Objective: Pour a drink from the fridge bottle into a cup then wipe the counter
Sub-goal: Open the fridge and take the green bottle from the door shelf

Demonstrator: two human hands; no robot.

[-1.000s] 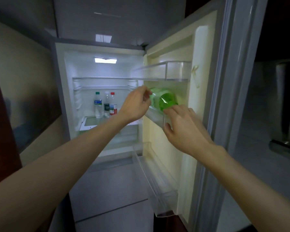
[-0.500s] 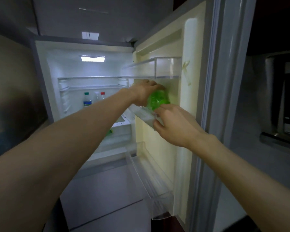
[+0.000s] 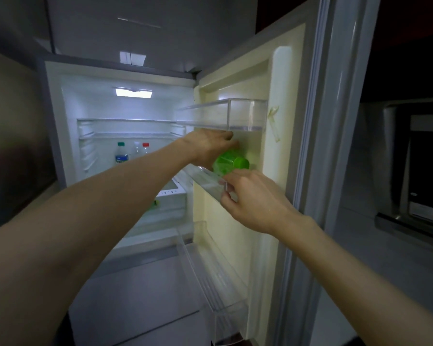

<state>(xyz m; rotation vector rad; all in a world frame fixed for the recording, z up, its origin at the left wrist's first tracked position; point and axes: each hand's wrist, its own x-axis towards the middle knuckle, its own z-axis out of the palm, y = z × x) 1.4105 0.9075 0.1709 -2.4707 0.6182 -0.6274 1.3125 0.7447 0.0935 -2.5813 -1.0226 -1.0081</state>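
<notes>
A green plastic bottle [image 3: 231, 163] with a green cap lies tilted in the middle shelf [image 3: 205, 182] of the open fridge door, cap pointing right. My left hand [image 3: 208, 146] reaches over it from the left, just under the upper door shelf, and grips its body. Lower right of the bottle, my right hand [image 3: 254, 199] holds the clear front edge of that middle shelf, its fingers curled around the rim. No cup is in view.
Inside the lit fridge stand three bottles [image 3: 121, 154] on a rear shelf. An empty clear upper door shelf [image 3: 245, 114] and a lower door bin [image 3: 218, 283] flank the hands. A dark appliance [image 3: 415, 171] sits on a counter at right.
My left hand slid further right over the bottle, under the upper door shelf. The bottle has turned so its green cap shows on the right. My right hand stays on the shelf rim.
</notes>
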